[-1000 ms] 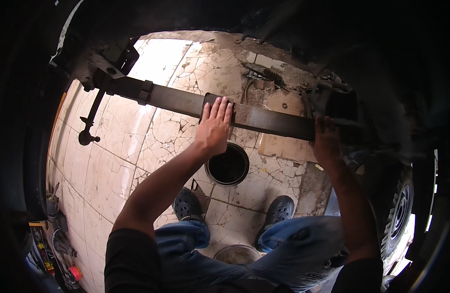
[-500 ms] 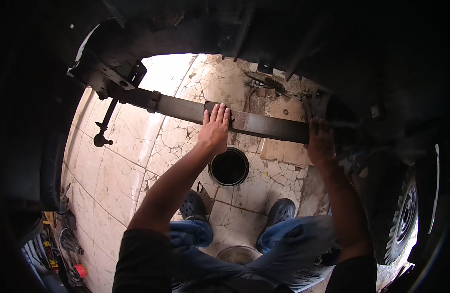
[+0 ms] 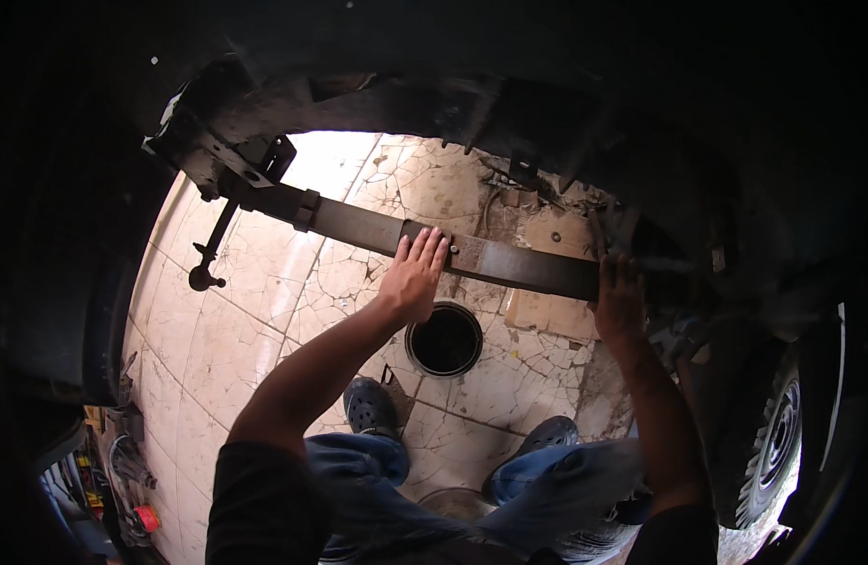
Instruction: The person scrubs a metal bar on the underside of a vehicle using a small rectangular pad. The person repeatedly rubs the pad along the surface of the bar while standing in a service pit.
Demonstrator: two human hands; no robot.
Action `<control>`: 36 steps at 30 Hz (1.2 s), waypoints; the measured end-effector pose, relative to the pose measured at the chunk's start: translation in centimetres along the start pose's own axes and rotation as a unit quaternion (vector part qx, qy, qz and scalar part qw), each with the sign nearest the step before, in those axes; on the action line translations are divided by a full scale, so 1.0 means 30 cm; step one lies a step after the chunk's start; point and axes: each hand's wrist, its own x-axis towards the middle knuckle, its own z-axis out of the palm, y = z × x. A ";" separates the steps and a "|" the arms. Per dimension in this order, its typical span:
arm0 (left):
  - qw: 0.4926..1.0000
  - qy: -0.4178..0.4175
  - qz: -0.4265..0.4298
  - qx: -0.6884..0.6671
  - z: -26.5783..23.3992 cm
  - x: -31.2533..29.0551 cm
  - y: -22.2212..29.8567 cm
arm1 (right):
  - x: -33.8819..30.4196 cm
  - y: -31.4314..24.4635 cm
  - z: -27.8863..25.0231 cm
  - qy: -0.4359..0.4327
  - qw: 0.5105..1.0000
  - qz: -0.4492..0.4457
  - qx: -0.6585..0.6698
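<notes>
A long dark leaf spring (image 3: pixel 361 229) runs across beneath the vehicle, sloping down to the right. A clip (image 3: pixel 307 210) wraps its left part, and a small bolt head (image 3: pixel 455 250) shows near its middle. My left hand (image 3: pixel 416 275) lies on the spring just left of that bolt, fingers stretched flat across it. Farther right, my right hand (image 3: pixel 622 299) rests on the spring in shadow, its fingers extended over the face. Whether its thumb reaches underneath is hidden. The spring's right end disappears into darkness.
Dark vehicle bodywork (image 3: pixel 406 104) arches overhead. A rod with a ball end (image 3: pixel 206 276) hangs at left. On the cracked tile floor (image 3: pixel 236 348) stands a round dark container (image 3: pixel 443 339), with cardboard (image 3: pixel 547 311) beyond. A wheel (image 3: pixel 780 433) is at right; tools (image 3: pixel 128 461) lie at lower left.
The whole view has tilted slightly, so the spring and hands sit a little lower in the picture. Both hands keep their places on the leaf spring.
</notes>
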 end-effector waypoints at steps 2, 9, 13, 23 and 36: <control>0.999 0.028 -0.028 -0.025 0.005 0.064 -0.003 | -0.001 0.007 0.017 -0.013 1.000 -0.009 0.013; 0.997 0.077 0.010 -0.026 0.069 -0.010 0.019 | 0.000 0.036 0.034 -0.033 0.999 -0.003 0.014; 0.996 0.091 0.013 -0.005 0.076 -0.014 0.001 | -0.003 0.019 0.016 -0.030 0.999 0.006 0.013; 0.999 0.046 -0.016 -0.019 0.024 0.029 0.041 | -0.012 0.053 0.036 -0.017 1.000 -0.021 -0.001; 0.994 0.101 -0.013 -0.030 0.094 0.104 0.002 | -0.021 0.079 0.086 -0.001 0.999 -0.054 -0.002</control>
